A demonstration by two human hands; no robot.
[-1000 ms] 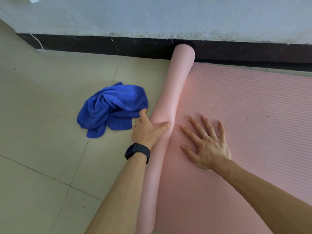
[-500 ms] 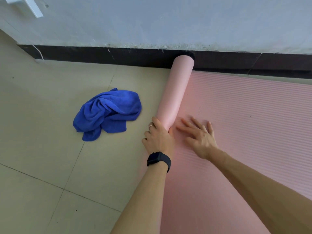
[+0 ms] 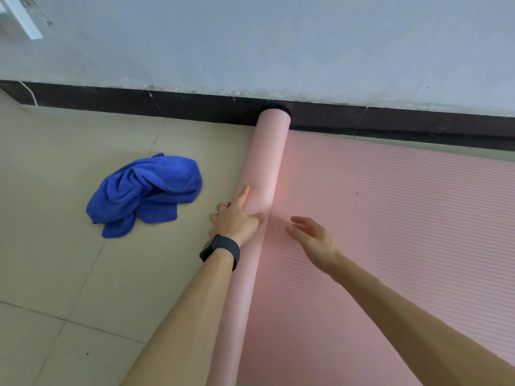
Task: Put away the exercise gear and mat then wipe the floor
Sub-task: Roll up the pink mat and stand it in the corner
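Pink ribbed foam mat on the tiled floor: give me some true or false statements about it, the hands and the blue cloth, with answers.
1. The pink ribbed foam mat is partly rolled, with the far end of its roll by the dark baseboard. True.
2. The left hand rests on the roll. True.
3. The right hand grips the crumpled blue microfibre cloth. False: it is open over the flat part of the mat and holds nothing.
4. The cloth lies on the mat. False: it lies on the beige floor tiles, left of the roll.
5. The left wrist wears a dark watch. True.
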